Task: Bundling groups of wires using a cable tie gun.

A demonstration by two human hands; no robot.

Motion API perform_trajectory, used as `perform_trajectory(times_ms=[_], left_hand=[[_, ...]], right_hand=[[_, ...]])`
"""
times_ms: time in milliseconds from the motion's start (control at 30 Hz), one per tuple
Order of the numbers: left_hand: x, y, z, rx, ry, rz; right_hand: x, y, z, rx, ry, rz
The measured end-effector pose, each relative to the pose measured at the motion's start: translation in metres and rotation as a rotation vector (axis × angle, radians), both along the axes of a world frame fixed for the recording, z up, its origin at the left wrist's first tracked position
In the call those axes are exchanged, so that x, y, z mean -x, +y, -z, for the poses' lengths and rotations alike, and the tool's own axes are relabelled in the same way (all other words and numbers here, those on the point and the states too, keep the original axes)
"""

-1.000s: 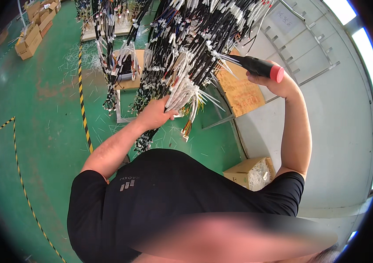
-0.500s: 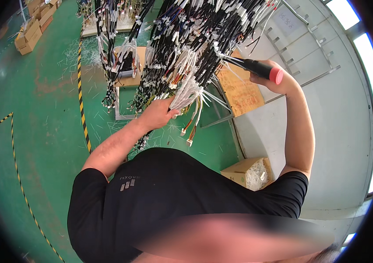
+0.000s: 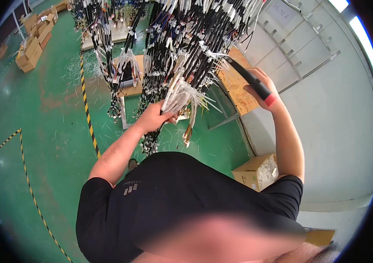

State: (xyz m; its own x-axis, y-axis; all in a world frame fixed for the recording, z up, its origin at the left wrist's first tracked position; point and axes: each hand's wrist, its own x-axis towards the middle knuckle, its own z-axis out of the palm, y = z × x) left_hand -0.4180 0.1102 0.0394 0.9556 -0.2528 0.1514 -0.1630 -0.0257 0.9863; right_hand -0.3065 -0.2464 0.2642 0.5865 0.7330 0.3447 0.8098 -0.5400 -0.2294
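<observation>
My left hand (image 3: 152, 118) is closed round a bundle of wire harnesses (image 3: 178, 98), black cables with white wires and connectors spilling out above the fist. Several thin white cable-tie tails stick out to the right of this bundle. To the right, my right hand (image 3: 263, 87) holds a long black hand tool (image 3: 250, 78) with a red end, its fingers rather loosely round it. The tool's narrow tip points up and left, close to white tie tails on the hanging harnesses (image 3: 195, 35). What kind of tool it is cannot be made out.
More harnesses (image 3: 103, 52) hang at the left, near a dark bin (image 3: 127, 79) on a wooden board. A carton of white scraps (image 3: 256, 173) stands at the lower right. A wooden panel (image 3: 239, 90) and a white wall (image 3: 326, 118) lie beyond my right arm. Clippings litter the green floor.
My right hand has drawn down and left with the tool, which has turned more steeply. The held bundle has shifted slightly down and left with my left hand. The view has shifted a little.
</observation>
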Motion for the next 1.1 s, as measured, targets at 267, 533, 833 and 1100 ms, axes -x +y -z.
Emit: perform_trajectory(times_ms=[267,533,833,1100], left_hand=[[-0.001,0.002,-0.001,0.181,0.151,0.083],[-0.003,0.004,-0.004,0.312,0.264,0.156],[0.000,0.007,-0.007,0.371,0.318,0.191],[-0.001,0.006,-0.006,0.344,0.236,0.209]], right_hand=[[0.015,-0.022,0.009,-0.310,0.343,0.110],[-0.022,-0.006,-0.013,-0.194,0.412,-0.073],[-0.029,0.005,-0.026,-0.019,0.226,-0.227],[-0.016,0.011,-0.040,0.051,0.413,-0.199]])
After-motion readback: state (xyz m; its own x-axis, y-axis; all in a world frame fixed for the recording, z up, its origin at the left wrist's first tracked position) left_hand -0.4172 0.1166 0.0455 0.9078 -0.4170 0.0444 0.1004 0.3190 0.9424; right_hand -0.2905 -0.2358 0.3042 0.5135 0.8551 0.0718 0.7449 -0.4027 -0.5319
